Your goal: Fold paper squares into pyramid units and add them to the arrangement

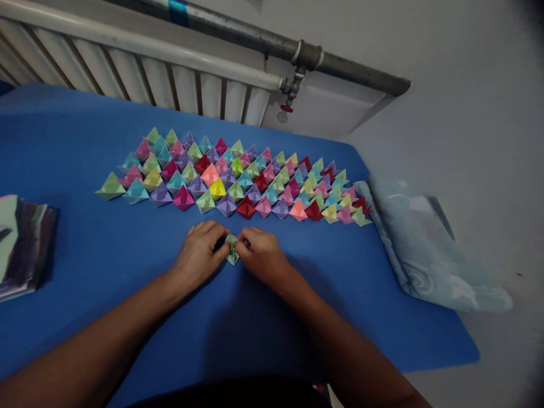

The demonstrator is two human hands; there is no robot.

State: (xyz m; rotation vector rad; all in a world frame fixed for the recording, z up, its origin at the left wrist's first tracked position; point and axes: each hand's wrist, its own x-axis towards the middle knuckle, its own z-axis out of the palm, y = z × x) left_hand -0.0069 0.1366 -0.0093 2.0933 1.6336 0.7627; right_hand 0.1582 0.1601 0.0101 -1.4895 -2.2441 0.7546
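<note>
Between my two hands is a small folded piece of light green paper [232, 249], low over the blue surface. My left hand [203, 247] pinches its left side with thumb and fingers. On the right side, my right hand [261, 253] grips the same paper, fingers curled and thumb toward the middle. Parts of the paper are hidden under the fingertips. Just beyond my hands, several rows of small folded paper boats in many colours stand close together, a magenta boat [183, 198] and a dark red boat [246, 208] among those in the front row.
A stack of coloured paper sheets [32, 249] lies at the left edge of the blue surface [127, 249]. A folded light blue cloth [408, 243] rests at the right. Behind stand a white radiator [155, 85] and a metal pipe [255, 37] with a red-handled valve.
</note>
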